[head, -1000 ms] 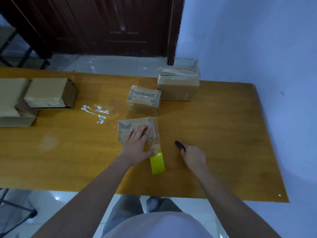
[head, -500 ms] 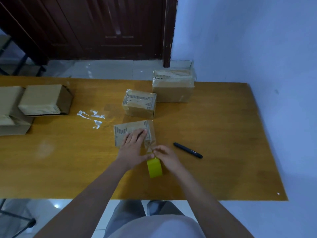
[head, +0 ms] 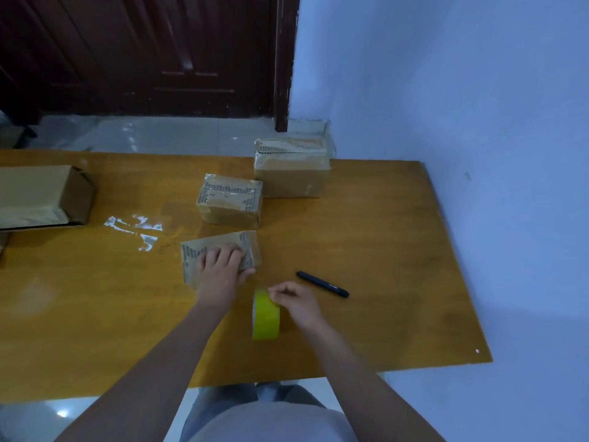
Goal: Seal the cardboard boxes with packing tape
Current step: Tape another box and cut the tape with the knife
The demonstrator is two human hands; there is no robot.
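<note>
**Cardboard sealing partway done: two boxes taped, a third under the hand**

Cardboard boxes lie in two groups on the wooden desk (head: 366,250). Taking the tape roll (head: 266,314) as the centre of the clock, the flat box (head: 220,253) now being worked sits at about eleven o'clock, close by. The left hand (head: 220,272) rests on top of it with fingers spread and fairly straight, pressing it down rather than gripping it. A glossy film seems to cover its right end, so a strip may already be laid there, though the blur leaves this uncertain.

The right hand (head: 294,301) is at the roll's upper right edge, fingers curled and pinched together on the rim, apparently on the roll itself or on the free end of the tape; which of the two cannot be made out. The yellow-green roll stands on its edge, just beside the near end of the flat box but apart from it.

Farther off toward twelve o'clock stands a medium box (head: 231,199) with shiny tape wrinkled over its top, and beyond it toward one o'clock a larger box (head: 291,167), likewise taped over. Both look finished. At ten o'clock, well apart near the desk's left edge, an open box (head: 44,196) lies on its side, seemingly untaped, with another box edge below it. Those appear to be what is left.

A black pen (head: 322,283) lies at two o'clock, and scraps of clear tape (head: 137,228) stick to the desk at ten o'clock.
</note>
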